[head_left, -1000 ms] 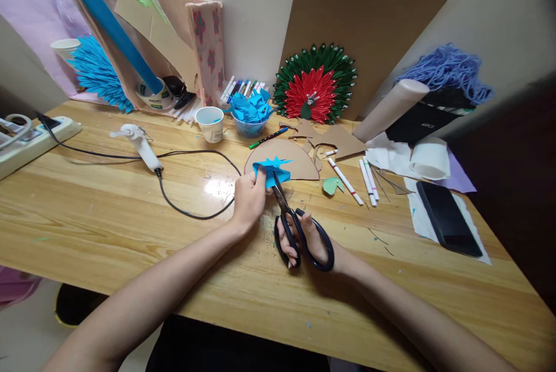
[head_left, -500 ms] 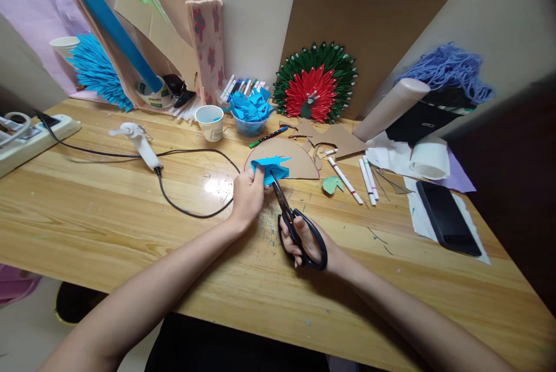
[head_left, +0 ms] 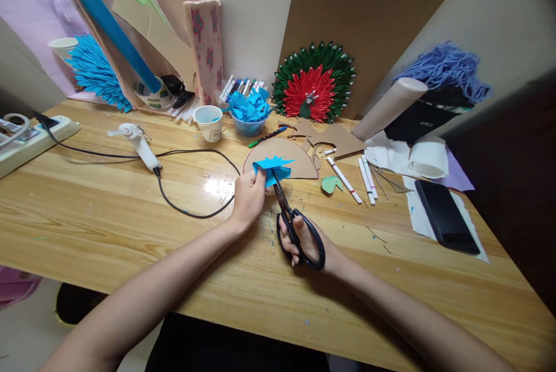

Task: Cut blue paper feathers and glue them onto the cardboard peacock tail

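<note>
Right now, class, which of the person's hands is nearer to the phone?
Right. The right hand grips the scissors to the left of the phone; the left hand pinches blue paper farther to the left.

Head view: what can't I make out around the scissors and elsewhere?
All in the head view:
Scissors: blade tips, seemingly hidden in the folded blue paper.
Left hand: finger ends, mostly behind that paper.
Cardboard half-disc: lower left edge, covered by paper and hand.
Power strip: one end, cut off by the picture's left edge.
</note>
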The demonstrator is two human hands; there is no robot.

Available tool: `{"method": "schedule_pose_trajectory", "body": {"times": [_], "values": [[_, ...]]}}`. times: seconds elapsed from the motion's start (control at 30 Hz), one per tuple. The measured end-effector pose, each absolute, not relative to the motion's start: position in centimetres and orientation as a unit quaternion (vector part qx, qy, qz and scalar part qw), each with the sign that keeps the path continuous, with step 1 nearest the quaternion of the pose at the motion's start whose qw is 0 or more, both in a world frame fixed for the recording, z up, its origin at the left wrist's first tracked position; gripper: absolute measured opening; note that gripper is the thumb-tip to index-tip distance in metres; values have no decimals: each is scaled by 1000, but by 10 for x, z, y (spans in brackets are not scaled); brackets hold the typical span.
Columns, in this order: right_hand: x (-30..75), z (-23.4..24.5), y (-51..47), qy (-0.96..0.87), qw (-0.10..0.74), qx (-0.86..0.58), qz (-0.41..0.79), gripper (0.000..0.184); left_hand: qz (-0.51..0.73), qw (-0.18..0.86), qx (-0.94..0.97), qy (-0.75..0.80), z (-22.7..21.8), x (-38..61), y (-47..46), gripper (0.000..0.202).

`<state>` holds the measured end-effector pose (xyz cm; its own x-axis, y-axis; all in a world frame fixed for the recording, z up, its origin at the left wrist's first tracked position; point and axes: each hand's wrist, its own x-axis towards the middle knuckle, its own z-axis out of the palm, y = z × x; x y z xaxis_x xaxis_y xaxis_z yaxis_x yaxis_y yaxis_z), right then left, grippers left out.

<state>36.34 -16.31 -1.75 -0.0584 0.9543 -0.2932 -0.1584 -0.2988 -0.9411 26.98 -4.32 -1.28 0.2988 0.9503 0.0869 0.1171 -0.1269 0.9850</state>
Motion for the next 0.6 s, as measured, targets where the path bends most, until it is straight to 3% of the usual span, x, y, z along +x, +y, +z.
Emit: {"method": "schedule_pose_trajectory", "body": {"times": [0.27,0.47,0.6], "values": [[361,-17,-165,-382,454,-535,601,64,422,545,603,402,-11,270,-45,60],[361,-21,-170,-407,444,-495,626,72,431,614,535,389,-12,272,-40,53],[365,-25,-167,-386,518,-470,602,65,429,652,488,392,-5,271,-33,48]]}}
